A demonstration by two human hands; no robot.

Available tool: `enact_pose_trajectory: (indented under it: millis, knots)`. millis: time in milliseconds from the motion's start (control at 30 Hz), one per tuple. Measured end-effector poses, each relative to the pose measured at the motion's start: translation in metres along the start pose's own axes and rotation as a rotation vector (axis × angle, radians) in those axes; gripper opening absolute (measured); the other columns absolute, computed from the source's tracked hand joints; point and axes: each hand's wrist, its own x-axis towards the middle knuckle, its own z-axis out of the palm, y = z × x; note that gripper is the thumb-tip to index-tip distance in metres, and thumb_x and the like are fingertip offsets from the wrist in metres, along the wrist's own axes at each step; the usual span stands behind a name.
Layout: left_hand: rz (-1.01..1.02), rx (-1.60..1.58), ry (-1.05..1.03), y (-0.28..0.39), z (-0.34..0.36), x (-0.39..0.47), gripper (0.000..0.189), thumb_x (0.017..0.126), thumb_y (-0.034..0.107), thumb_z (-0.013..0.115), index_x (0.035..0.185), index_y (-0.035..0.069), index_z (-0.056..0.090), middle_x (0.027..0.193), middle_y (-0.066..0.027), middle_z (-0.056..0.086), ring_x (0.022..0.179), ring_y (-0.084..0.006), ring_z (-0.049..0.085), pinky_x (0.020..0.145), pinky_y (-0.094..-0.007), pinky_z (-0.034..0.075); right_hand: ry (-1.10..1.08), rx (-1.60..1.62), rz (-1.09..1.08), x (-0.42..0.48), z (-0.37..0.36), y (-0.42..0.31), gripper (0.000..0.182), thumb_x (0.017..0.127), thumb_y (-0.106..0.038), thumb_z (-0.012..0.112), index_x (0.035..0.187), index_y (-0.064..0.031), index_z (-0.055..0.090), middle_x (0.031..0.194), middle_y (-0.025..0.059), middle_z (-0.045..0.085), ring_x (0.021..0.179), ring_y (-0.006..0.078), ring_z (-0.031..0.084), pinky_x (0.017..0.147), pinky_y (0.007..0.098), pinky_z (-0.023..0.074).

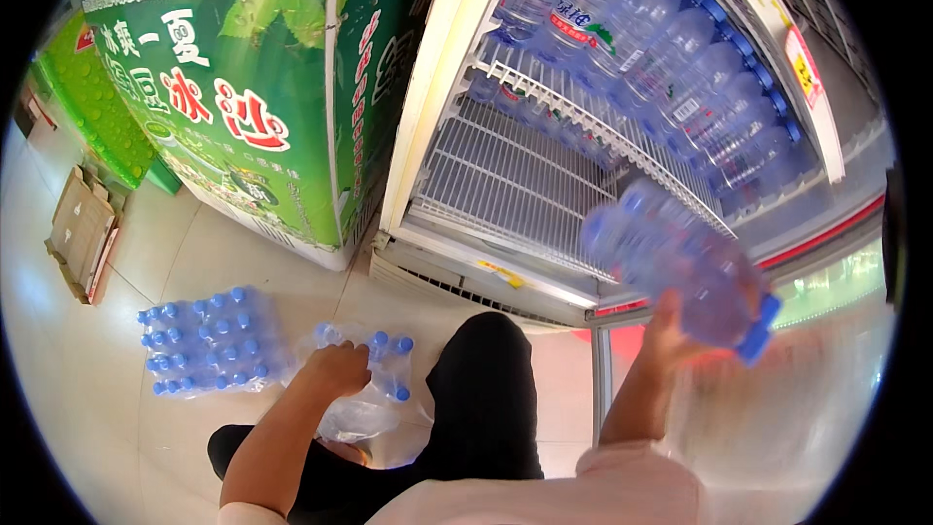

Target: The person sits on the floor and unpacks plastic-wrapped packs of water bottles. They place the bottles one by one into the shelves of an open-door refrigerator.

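My right hand (674, 332) grips clear plastic water bottles (656, 255) with blue caps, tilted in front of the open display cooler (419, 87); motion blurs them, so their number cannot be told. My left hand (342, 368) is closed over a blue-capped bottle in the opened plastic-wrapped pack (386, 361) on the floor; its fingertips are partly hidden. Left of it lies a fuller shrink-wrapped pack of bottles (204, 343). Rows of water bottles (656, 36) fill much of the upper wire shelf, while more bottles stand at the back of the lower wire shelf (510, 168).
A green printed freezer (255, 87) stands left of the cooler. Flattened cardboard (84, 233) lies on the tiled floor at the far left. The cooler's glass door (765, 408) stands open at my right. My bent knee (488, 379) is between the opened pack and the door.
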Motion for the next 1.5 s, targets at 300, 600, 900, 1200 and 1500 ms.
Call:
enact_pose_trajectory:
  millis: [300, 600, 900, 1200, 1500]
  knots:
    - [0.030, 0.011, -0.074, 0.012, 0.000, -0.004, 0.041, 0.095, 0.027, 0.059, 0.129, 0.004, 0.061, 0.133, -0.0207, 0.063, 0.122, -0.0387, 0.062, 0.102, -0.0489, 0.051, 0.068, -0.365, 0.085, 0.141, 0.173, -0.001, 0.066, 0.078, -0.036, 0.090, 0.122, 0.0035, 0.062, 0.137, 0.0260, 0.043, 0.122, 0.0314, 0.051, 0.098, 0.0436, 0.0489]
    - [0.031, -0.008, -0.044, 0.015, 0.002, -0.012, 0.043, 0.094, 0.026, 0.059, 0.130, 0.003, 0.060, 0.131, -0.0222, 0.063, 0.120, -0.0402, 0.063, 0.101, -0.0497, 0.051, 0.048, -0.504, 0.041, 0.136, 0.219, -0.025, 0.090, 0.073, -0.041, 0.087, 0.147, -0.0066, 0.049, 0.143, 0.0359, 0.039, 0.132, 0.0515, 0.041, 0.116, 0.0523, 0.0341]
    - [0.122, 0.016, 0.003, 0.017, 0.006, 0.005, 0.045, 0.094, 0.032, 0.064, 0.127, 0.001, 0.059, 0.123, -0.0225, 0.065, 0.114, -0.0413, 0.065, 0.098, -0.0500, 0.052, -0.228, -0.338, 0.263, 0.144, 0.201, -0.008, 0.108, 0.077, -0.050, 0.085, 0.161, -0.0105, 0.029, 0.140, 0.0454, 0.040, 0.132, 0.0577, 0.044, 0.116, 0.0562, 0.0325]
    - [0.054, -0.016, 0.043, 0.009, 0.002, 0.005, 0.038, 0.092, 0.030, 0.065, 0.118, 0.002, 0.063, 0.117, -0.0204, 0.067, 0.107, -0.0395, 0.068, 0.091, -0.0500, 0.054, -0.162, 0.030, -0.141, -0.029, 0.141, 0.105, 0.040, 0.080, 0.002, 0.064, 0.118, 0.0017, 0.050, 0.119, 0.0215, 0.043, 0.110, 0.0335, 0.046, 0.087, 0.0398, 0.0482]
    - [0.023, -0.001, 0.023, 0.012, 0.011, 0.020, 0.032, 0.091, 0.027, 0.066, 0.114, 0.004, 0.066, 0.112, -0.0176, 0.068, 0.104, -0.0373, 0.069, 0.090, -0.0489, 0.055, -0.512, -0.768, 0.478, -0.044, 0.294, 0.338, 0.106, 0.071, -0.059, 0.084, 0.149, -0.0039, 0.037, 0.137, 0.0361, 0.032, 0.125, 0.0452, 0.036, 0.098, 0.0588, 0.0421]
